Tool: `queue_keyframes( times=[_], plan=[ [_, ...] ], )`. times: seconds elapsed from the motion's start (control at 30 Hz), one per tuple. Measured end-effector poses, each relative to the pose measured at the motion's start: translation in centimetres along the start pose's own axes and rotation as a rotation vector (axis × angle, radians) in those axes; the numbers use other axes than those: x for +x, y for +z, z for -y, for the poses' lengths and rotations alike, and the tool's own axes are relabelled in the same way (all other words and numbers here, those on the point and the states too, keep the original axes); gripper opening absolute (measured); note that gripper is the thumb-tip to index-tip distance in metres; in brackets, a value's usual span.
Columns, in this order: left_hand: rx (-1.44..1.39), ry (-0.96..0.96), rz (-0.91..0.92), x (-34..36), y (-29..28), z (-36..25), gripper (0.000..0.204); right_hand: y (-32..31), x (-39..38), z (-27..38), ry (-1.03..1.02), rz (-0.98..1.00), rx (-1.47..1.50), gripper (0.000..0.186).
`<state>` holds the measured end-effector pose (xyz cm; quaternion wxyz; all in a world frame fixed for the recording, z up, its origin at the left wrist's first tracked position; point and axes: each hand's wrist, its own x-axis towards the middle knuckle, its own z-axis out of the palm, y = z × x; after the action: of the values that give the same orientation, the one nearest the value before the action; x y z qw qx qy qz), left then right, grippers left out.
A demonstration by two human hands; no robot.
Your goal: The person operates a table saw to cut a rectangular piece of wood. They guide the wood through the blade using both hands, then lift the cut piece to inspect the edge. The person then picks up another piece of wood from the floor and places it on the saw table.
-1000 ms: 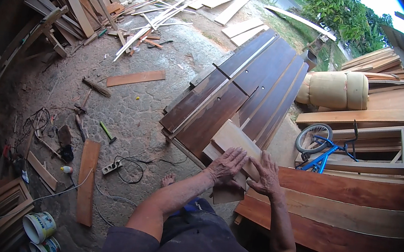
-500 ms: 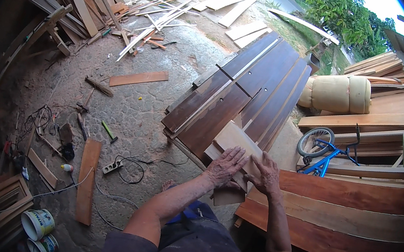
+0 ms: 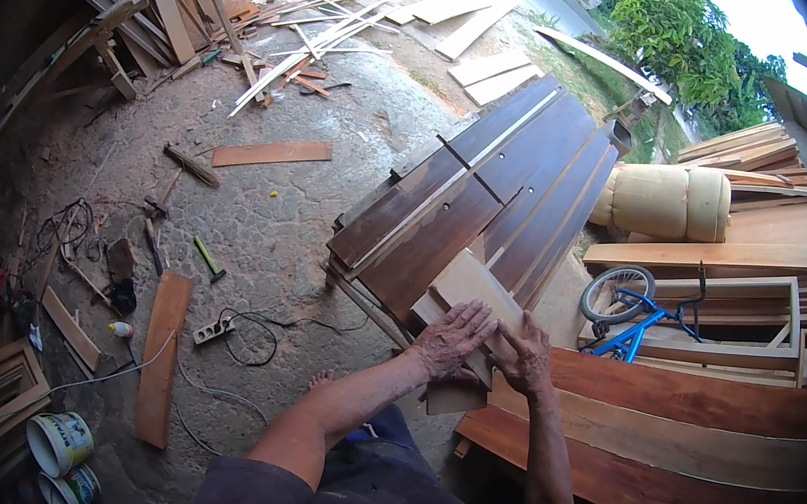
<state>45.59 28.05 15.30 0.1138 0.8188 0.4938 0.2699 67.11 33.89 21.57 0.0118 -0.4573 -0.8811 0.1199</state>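
Note:
A short stack of pale wooden boards [image 3: 475,289] lies at the near end of a dark brown panelled workpiece [image 3: 439,211] on a low stand. My left hand [image 3: 456,339] rests flat on the near part of the top board, its fingers stretched out toward the right. Close beside it, my right hand [image 3: 524,355] has its fingers bent over the right edge of the same board, the thumb pointing inward. The fingertips of both hands nearly meet. Below my hands a lower block of wood [image 3: 456,398] sticks out toward me.
Right of me lie long reddish boards [image 3: 678,392], a blue bicycle [image 3: 631,325] and a rolled foam mattress [image 3: 667,202]. On the floor at left are a green-handled hammer [image 3: 209,258], a power strip [image 3: 212,331] with cables, a plank [image 3: 162,353] and white buckets [image 3: 60,444].
My view has shifted slightly, so the scene sits a little differently. Both hands stay on the pale board, with the right hand slightly lower along its edge.

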Motion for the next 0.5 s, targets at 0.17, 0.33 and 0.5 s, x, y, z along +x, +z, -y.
queue_keyframes(
  times=[0.17, 0.33, 0.5],
  plan=[
    [0.032, 0.001, 0.017, 0.2, -0.3, -0.2, 0.109, -0.3, 0.3, 0.2, 0.016, 0.043, 0.034, 0.071],
    [0.066, 0.013, 0.054, 0.4, -0.4, -0.3, 0.108, -0.8, -0.1, 1.3, 0.08, 0.076, 0.02, 0.071],
    [0.188, 0.049, 0.002, 0.8, 1.4, -0.1, 0.089, 2.9, -1.4, 2.7, 0.151, -0.002, -0.021, 0.07]
  ],
)
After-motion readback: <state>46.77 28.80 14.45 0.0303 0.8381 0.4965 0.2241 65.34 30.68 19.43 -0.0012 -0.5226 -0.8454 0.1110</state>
